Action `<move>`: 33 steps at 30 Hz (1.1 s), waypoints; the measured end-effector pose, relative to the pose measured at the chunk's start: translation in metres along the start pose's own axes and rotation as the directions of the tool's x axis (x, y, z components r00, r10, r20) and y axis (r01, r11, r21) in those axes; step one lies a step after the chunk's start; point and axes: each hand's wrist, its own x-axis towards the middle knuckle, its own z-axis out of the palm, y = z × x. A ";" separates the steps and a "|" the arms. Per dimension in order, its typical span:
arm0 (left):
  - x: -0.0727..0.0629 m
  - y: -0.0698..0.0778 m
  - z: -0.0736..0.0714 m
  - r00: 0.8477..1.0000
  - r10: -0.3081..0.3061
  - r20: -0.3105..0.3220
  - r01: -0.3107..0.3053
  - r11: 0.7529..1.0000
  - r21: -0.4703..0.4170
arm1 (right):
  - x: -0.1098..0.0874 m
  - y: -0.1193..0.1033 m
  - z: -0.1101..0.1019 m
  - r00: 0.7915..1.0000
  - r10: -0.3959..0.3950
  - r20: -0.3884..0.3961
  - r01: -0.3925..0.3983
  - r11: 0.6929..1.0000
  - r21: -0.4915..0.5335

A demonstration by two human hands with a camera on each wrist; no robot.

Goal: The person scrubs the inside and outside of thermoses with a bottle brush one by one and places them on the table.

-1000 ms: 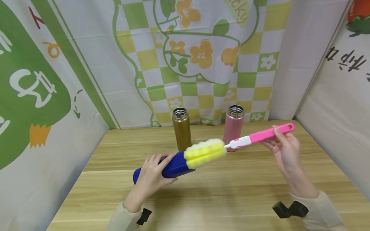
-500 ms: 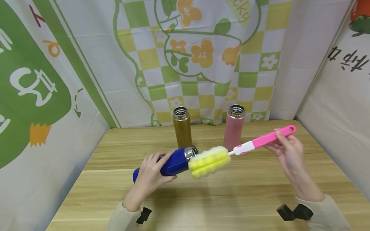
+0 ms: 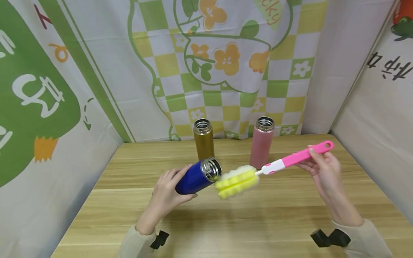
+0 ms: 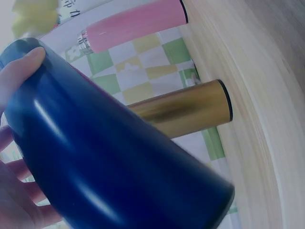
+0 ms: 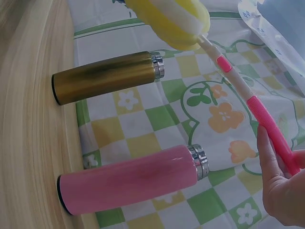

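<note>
In the head view my left hand (image 3: 166,190) grips a blue vacuum flask (image 3: 193,179), tilted with its bare steel mouth up and to the right. The left wrist view shows the thumb and fingers wrapped round the flask's body (image 4: 109,138). My right hand (image 3: 324,175) holds a bottle brush by its pink handle (image 3: 298,157), pinched between thumb and fingers. The brush's yellow and white sponge head (image 3: 237,182) is outside the flask, just right of and below its mouth; whether they touch I cannot tell.
Two uncapped flasks stand upright at the back of the wooden table (image 3: 245,222): a gold one (image 3: 204,143) behind the blue flask, and a pink one (image 3: 262,145) behind the brush. A patterned cloth (image 3: 222,104) hangs behind them.
The sponge head has moved right and down, away from the blue flask's mouth, which it covered earlier. The left hand has turned the flask's mouth more toward the camera.
</note>
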 end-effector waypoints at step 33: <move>0.003 0.013 0.008 0.867 -0.410 0.283 0.494 0.633 -0.596 | 0.000 0.012 -0.006 0.985 0.170 -0.031 -0.150 0.933 0.327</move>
